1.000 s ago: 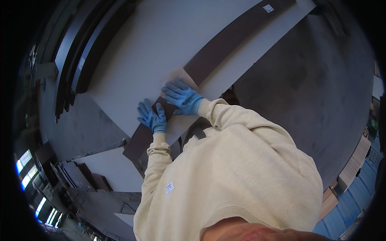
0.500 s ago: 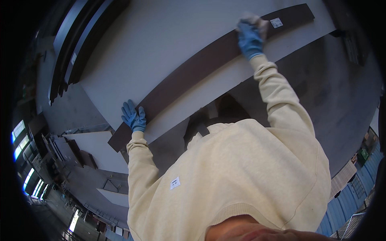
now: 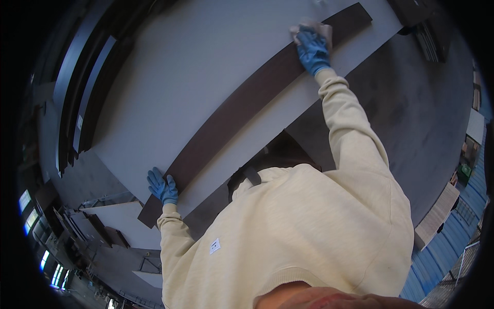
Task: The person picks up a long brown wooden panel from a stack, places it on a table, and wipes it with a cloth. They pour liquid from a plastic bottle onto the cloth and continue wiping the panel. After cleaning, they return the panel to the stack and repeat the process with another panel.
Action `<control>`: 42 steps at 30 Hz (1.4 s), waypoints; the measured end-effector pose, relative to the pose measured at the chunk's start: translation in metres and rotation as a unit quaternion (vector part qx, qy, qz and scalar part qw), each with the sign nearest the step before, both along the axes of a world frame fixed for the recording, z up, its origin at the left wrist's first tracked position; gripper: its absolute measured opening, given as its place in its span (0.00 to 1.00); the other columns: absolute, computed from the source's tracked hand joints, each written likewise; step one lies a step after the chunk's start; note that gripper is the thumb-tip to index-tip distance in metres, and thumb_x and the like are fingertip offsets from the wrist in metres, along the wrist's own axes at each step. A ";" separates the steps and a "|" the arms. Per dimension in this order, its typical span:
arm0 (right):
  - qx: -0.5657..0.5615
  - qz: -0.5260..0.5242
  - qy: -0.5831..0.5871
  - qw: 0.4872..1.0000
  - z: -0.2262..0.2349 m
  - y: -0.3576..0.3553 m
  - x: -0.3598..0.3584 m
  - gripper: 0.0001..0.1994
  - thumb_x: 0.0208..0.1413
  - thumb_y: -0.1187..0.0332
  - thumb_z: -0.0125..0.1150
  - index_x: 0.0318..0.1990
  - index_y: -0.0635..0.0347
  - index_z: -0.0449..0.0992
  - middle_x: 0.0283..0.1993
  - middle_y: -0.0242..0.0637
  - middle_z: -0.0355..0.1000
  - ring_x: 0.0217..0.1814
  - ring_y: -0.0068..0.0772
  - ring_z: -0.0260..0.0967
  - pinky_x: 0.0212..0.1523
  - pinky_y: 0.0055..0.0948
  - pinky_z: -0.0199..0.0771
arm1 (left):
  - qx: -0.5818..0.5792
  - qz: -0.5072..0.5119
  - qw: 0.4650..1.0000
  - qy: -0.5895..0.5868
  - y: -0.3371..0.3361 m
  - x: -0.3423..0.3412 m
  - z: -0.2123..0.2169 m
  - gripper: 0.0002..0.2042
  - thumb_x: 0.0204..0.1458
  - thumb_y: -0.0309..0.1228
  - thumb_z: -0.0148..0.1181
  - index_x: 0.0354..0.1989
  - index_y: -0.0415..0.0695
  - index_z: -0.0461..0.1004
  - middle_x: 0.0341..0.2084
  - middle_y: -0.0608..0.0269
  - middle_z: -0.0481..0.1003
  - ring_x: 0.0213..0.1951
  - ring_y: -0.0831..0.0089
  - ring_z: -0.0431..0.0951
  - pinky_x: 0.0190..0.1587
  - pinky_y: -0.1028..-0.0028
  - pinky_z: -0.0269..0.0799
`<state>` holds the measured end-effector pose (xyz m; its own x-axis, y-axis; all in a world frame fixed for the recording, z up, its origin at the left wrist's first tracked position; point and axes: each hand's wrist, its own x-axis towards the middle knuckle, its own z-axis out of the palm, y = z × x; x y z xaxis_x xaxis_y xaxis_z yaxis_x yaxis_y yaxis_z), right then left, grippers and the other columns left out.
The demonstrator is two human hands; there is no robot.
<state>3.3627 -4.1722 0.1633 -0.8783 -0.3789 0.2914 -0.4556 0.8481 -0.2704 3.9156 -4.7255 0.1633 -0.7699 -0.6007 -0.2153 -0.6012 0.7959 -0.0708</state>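
Observation:
A long dark brown board (image 3: pixel 242 110) lies diagonally on a white tabletop (image 3: pixel 170 87), its far end at the upper right. My left hand (image 3: pixel 163 187), in a blue glove, rests at the board's near left end with its fingers apart. Toward the other end, my right hand (image 3: pixel 313 51), gloved in blue too, presses a pale cloth (image 3: pixel 325 33) onto the board's face. The cloth bunches out around the fingers and is slightly blurred.
Several dark boards (image 3: pixel 77 92) are stacked at the table's left side. More dark panels (image 3: pixel 429 41) stand beyond its right edge. At lower left, a white panel (image 3: pixel 123 221) and other panels sit lower down. Grey floor (image 3: pixel 391 103) shows to the right.
My right hand has slid with the cloth toward the board's far end, where the white label no longer shows. My left hand stays by the near end. The whole view has shifted.

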 end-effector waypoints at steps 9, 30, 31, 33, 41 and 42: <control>-0.048 0.135 0.056 0.988 -0.014 -0.008 0.017 0.23 0.68 0.60 0.57 0.70 0.51 0.72 0.80 0.42 0.61 0.84 0.47 0.55 0.83 0.54 0.44 | 0.135 -0.216 0.939 0.230 0.268 -0.295 0.030 0.53 0.53 0.63 0.65 0.80 0.41 0.53 0.78 0.38 0.52 0.80 0.39 0.47 0.79 0.44 0.44; -0.272 -0.152 -0.030 0.950 0.030 0.334 -0.316 0.21 0.67 0.67 0.57 0.68 0.51 0.74 0.65 0.45 0.75 0.66 0.51 0.73 0.71 0.47 0.66 | 0.095 -0.311 0.944 0.052 0.383 -0.448 0.042 0.56 0.50 0.73 0.58 0.79 0.42 0.54 0.78 0.41 0.54 0.80 0.41 0.48 0.79 0.42 0.38; -0.304 -0.044 0.063 0.950 0.034 0.312 -0.301 0.24 0.63 0.68 0.61 0.67 0.52 0.73 0.69 0.42 0.74 0.72 0.49 0.70 0.78 0.47 0.58 | 0.115 -0.297 0.944 0.080 0.390 -0.451 0.045 0.57 0.50 0.72 0.59 0.79 0.41 0.54 0.78 0.40 0.53 0.80 0.39 0.48 0.79 0.42 0.38; -0.217 0.057 0.046 0.974 0.036 0.266 -0.253 0.20 0.61 0.71 0.62 0.61 0.54 0.77 0.70 0.39 0.73 0.72 0.44 0.71 0.79 0.45 0.57 | 0.135 -0.308 0.932 0.137 0.408 -0.469 0.053 0.57 0.50 0.72 0.61 0.79 0.41 0.53 0.78 0.37 0.53 0.79 0.35 0.48 0.79 0.42 0.39; -0.057 0.005 0.047 0.997 -0.007 0.250 -0.239 0.19 0.62 0.64 0.63 0.60 0.46 0.79 0.69 0.36 0.74 0.73 0.40 0.70 0.76 0.56 0.59 | 0.053 -0.313 0.944 0.088 0.520 -0.540 0.036 0.58 0.49 0.69 0.65 0.80 0.40 0.50 0.75 0.36 0.54 0.76 0.34 0.53 0.73 0.36 0.48; -0.065 -0.028 0.057 0.996 -0.011 0.271 -0.263 0.19 0.62 0.65 0.62 0.61 0.47 0.79 0.69 0.40 0.74 0.70 0.46 0.72 0.72 0.59 0.63 | 0.032 -0.339 0.926 0.162 0.519 -0.542 0.035 0.58 0.48 0.68 0.65 0.79 0.39 0.50 0.74 0.37 0.56 0.75 0.34 0.55 0.72 0.36 0.51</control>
<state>3.0997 -3.9014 0.1527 -0.8557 -0.2829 0.4332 -0.4423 0.8344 -0.3289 3.3734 -4.2069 0.1981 -0.9959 0.0498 0.0752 0.0563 0.9946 0.0869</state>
